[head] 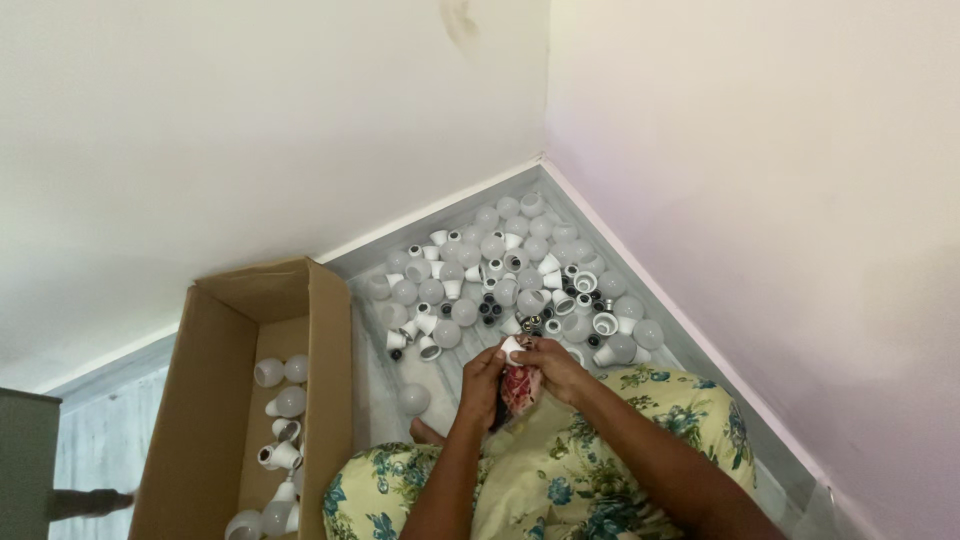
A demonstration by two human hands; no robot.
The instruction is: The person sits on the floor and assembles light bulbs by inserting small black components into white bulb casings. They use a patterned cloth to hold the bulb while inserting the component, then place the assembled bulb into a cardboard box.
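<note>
My left hand (482,385) and my right hand (556,368) meet over my lap, just above my floral-clad knees. Together they hold a small white bulb base (512,347) at the fingertips, with a red patterned cloth (519,388) bunched between the palms. Right beyond my hands a heap of white bulb domes and white bulb bases (505,275) lies on the floor in the room's corner, mixed with small black rings. One white dome (413,399) lies alone on the floor to the left of my left hand.
An open cardboard box (205,400) stands on the floor at my left, with several white bulbs (283,400) inside. Two pale walls meet behind the heap. A dark furniture edge (25,455) shows at the far left.
</note>
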